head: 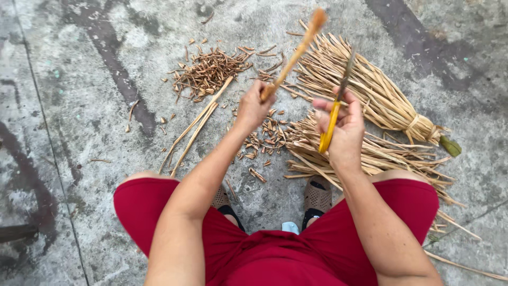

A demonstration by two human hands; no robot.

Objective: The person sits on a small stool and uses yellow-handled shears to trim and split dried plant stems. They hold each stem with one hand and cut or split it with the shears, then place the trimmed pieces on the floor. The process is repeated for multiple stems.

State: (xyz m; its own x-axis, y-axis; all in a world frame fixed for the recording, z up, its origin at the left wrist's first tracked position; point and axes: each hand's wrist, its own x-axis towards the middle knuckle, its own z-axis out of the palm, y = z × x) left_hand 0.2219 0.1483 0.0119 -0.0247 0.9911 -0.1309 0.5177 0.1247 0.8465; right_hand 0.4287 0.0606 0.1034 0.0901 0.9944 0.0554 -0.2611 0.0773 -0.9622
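1. Seated over a grey concrete floor (79, 106), a person's left hand (254, 106) is closed around a long tan dried stalk (296, 53) raised upright; the right hand (344, 130) grips a yellow-handled knife (330, 124).
2. Risk, as judged: the blade sits close to the fingers; a slip on the stalk could cut them.
3. A tied bundle of pale straw stalks (370, 95) and brown trimmings (209, 71) lie ahead; no packages, labels or signs are visible.

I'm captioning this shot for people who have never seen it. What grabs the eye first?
The two raised hands at centre: the left hand grips a tan stalk slanting up and away, and the right hand holds a yellow-handled knife. Behind them on the concrete floor lies a tied bundle of dry stalks, with a pile of brown trimmings to its left.
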